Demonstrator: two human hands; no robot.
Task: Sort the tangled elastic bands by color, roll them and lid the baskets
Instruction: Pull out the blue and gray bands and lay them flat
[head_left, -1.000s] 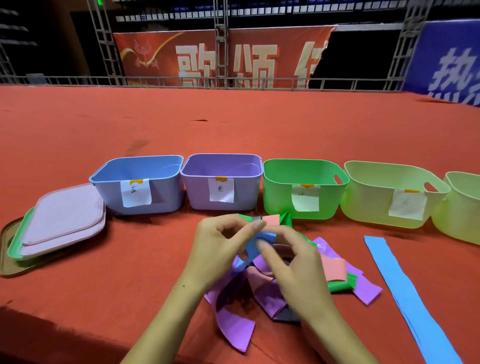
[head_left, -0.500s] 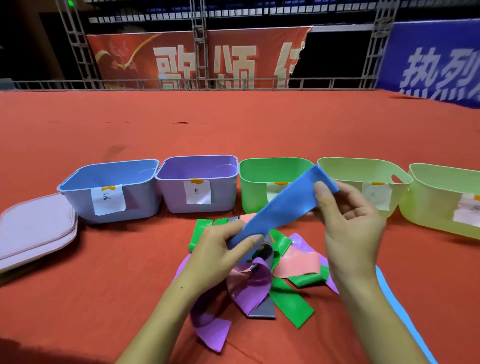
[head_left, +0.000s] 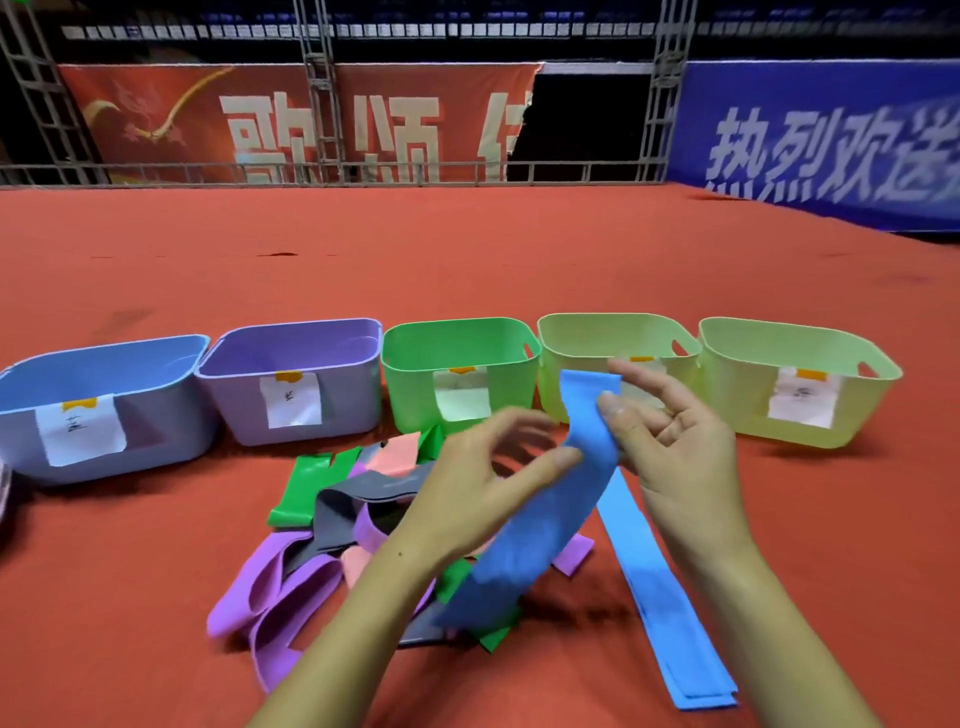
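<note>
My right hand (head_left: 675, 452) holds a blue elastic band (head_left: 535, 525) up over the pile, its thumb pinching the band near the top end. The band hangs down to the left, across my left wrist. On my left hand (head_left: 483, 478) the thumb tip touches the band's middle, and the fingers are spread and blurred. Under my hands lies the tangled pile: purple bands (head_left: 270, 587), a green band (head_left: 301, 488), a dark grey band (head_left: 353, 499) and a pink band (head_left: 395, 452). A second blue band (head_left: 654, 587) lies flat to the right.
Five open baskets stand in a row behind the pile: blue (head_left: 104, 374), purple (head_left: 291, 343), green (head_left: 457, 338) and two yellow-green (head_left: 613, 327) (head_left: 795, 343), each with a paper label. Red cloth covers the table. An edge of the lids (head_left: 3, 488) shows at far left.
The blue band has come free of the pile and now hangs from my right hand. My left hand let go of its pinch and spread its fingers. The view shifted right.
</note>
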